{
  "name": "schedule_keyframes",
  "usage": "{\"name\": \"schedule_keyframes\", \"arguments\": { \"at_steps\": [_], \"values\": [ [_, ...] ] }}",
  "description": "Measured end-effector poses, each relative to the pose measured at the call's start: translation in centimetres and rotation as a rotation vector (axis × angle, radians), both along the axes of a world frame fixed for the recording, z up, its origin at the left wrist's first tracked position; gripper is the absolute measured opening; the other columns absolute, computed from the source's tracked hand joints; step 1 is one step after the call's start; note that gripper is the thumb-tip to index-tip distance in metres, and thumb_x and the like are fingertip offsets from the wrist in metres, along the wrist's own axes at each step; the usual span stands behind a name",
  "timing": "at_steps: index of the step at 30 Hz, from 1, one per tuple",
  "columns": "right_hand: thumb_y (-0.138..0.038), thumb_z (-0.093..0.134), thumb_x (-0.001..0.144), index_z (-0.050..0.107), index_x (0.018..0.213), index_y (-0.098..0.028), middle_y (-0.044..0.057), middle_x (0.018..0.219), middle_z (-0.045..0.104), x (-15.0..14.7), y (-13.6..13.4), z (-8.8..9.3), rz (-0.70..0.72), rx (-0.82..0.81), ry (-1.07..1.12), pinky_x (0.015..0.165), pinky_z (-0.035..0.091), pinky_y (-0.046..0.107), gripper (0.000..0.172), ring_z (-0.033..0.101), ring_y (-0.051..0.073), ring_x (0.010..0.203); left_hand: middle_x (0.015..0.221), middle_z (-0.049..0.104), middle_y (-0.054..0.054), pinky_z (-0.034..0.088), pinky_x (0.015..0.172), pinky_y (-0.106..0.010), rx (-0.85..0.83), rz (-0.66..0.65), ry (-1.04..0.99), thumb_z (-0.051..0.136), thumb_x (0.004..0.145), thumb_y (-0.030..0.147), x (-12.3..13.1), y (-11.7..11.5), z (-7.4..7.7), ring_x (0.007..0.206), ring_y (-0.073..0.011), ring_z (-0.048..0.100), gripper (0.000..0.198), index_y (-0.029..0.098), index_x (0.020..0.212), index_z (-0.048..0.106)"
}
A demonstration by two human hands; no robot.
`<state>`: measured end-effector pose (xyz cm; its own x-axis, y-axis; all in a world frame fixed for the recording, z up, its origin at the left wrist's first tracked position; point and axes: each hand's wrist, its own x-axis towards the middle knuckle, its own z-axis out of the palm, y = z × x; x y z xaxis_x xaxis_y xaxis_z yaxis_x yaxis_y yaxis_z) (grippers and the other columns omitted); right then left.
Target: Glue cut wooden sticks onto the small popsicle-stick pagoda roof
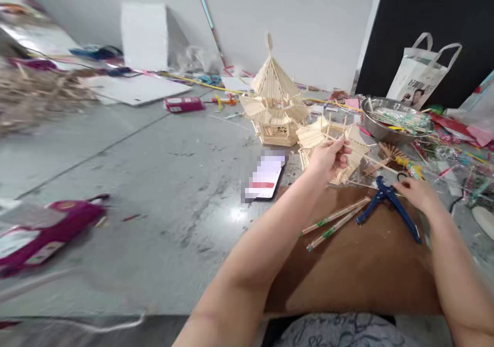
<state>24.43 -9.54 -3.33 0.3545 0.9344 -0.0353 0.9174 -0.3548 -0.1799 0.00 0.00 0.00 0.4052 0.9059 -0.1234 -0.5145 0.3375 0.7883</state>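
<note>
left hand point(328, 159) grip closed on stick frame point(347, 141), centre-right | right hand point(419, 192) rests on blue cutters point(386, 195), grip cannot tell | cutters head up-frame, handles splayed down-frame

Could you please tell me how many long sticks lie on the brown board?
2. One stick lies on the board just below the left hand; the other stick lies beside it, nearer the person, its end by the cutter. None seems hidden.

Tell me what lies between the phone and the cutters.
In the head view, the left forearm crosses there above the brown board, and two green-banded sticks lie just short of the cutters.
</note>
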Motion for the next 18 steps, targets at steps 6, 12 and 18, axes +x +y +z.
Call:
{"name": "schedule_keyframes", "arguments": {
  "at_steps": [6,12,18],
  "values": [
    [-0.044,0.043,0.085,0.064,0.097,-0.019,0.01,0.1,0.068,-4.6,0.4,4.5,0.335,0.647,0.054,0.076,0.046,0.031,0.036,0.063,0.021,0.089,0.051,0.054,0.003,0.033,0.031,-0.014,0.002,0.004,0.019,0.043,0.091,0.02,0.3,0.2,0.4,0.03,-0.0022,0.041,0.025,0.01,0.071,0.054],
    [-0.031,0.045,0.086,0.06,0.109,-0.018,0.008,0.1,0.069,-9.8,2.3,5.1,0.531,0.429,-0.061,0.077,0.047,0.032,0.03,0.064,0.022,0.09,0.051,0.055,0.003,0.038,0.034,-0.016,0.02,-0.021,0.072,0.043,0.091,0.019,0.3,0.0,0.7,0.031,-0.0029,0.043,0.023,0.01,0.073,0.055],
    [-0.022,0.039,0.087,0.06,0.107,-0.014,0.011,0.102,0.068,-9.4,4.4,4.7,0.536,0.453,-0.033,0.079,0.046,0.033,0.03,0.063,0.023,0.094,0.046,0.051,0.003,0.03,0.03,-0.019,0.206,0.072,0.436,0.048,0.087,0.031,-1.3,0.8,1.0,0.028,-0.0056,0.039,0.028,0.013,0.066,0.055]
  ]
}}
